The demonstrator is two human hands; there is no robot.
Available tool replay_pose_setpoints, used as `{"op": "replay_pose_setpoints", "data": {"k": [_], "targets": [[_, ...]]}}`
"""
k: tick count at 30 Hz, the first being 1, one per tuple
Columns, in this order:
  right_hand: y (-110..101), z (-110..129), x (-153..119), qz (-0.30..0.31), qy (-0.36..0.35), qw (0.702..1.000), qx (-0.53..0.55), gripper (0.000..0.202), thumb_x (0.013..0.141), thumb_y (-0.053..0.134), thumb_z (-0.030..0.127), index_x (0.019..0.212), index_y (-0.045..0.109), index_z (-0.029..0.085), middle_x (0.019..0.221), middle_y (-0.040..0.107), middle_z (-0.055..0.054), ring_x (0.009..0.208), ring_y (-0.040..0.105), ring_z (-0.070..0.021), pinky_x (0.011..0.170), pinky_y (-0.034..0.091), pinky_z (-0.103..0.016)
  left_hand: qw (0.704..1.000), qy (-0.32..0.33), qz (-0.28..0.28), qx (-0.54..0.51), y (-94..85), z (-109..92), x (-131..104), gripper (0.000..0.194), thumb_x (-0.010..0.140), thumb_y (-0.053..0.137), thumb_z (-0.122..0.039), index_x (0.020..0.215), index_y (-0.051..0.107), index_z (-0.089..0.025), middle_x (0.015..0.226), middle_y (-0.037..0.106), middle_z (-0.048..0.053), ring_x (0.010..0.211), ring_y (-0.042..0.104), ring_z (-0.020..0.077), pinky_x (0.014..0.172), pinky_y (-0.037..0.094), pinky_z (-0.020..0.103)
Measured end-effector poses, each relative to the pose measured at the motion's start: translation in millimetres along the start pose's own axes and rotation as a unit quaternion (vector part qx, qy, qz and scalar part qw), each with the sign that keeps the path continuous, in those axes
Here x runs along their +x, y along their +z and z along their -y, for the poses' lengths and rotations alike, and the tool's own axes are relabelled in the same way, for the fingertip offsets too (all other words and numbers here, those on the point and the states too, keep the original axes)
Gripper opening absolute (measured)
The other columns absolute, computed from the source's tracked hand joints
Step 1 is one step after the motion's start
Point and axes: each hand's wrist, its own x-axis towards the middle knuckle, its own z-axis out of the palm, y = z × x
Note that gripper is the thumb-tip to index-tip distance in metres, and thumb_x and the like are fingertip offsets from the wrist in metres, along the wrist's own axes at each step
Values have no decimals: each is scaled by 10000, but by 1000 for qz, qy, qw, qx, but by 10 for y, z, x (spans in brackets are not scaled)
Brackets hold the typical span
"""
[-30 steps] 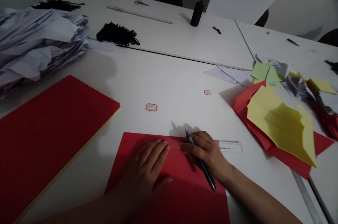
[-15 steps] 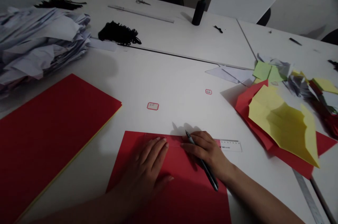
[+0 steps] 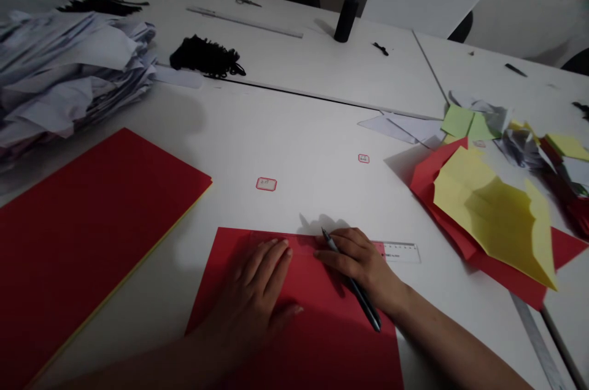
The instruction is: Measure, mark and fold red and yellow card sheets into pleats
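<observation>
A sheet of red paper (image 3: pixel 317 328) lies on the white table in front of me. Across its far edge rests a clear ruler (image 3: pixel 401 252), its right end sticking out past the sheet. My left hand (image 3: pixel 257 286) lies flat, fingers stretched out, with the fingertips on the ruler. A dark pen (image 3: pixel 363 304) is tucked between the fingers of my right hand (image 3: pixel 356 261), its tip pointing away from me and off the paper. The right fingertips are bent down at the ruler's near side; their exact contact is hard to make out.
On the left are a red paper stack (image 3: pixel 105 218) with yellow beneath and a heap of crumpled white paper (image 3: pixel 73 71). Folded yellow paper (image 3: pixel 492 212) lies at right. Farther back are black yarn (image 3: pixel 205 57), a black bottle (image 3: pixel 346 19), scissors (image 3: pixel 248 2) and a long ruler (image 3: pixel 248 23).
</observation>
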Motion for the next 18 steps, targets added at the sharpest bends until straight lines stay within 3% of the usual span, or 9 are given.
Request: {"op": "replay_pose_setpoints", "data": {"k": [18], "targets": [[-12, 4, 6, 5, -3, 1000, -9, 275, 981, 407, 175, 1178, 595, 213, 1075, 669, -89, 1073, 556, -209, 867, 482, -397, 1000, 4, 4, 3, -16, 2, 18, 681, 878, 510, -571, 1321, 489, -54, 1357, 504, 183, 1238, 451, 324, 969, 411, 436]]}}
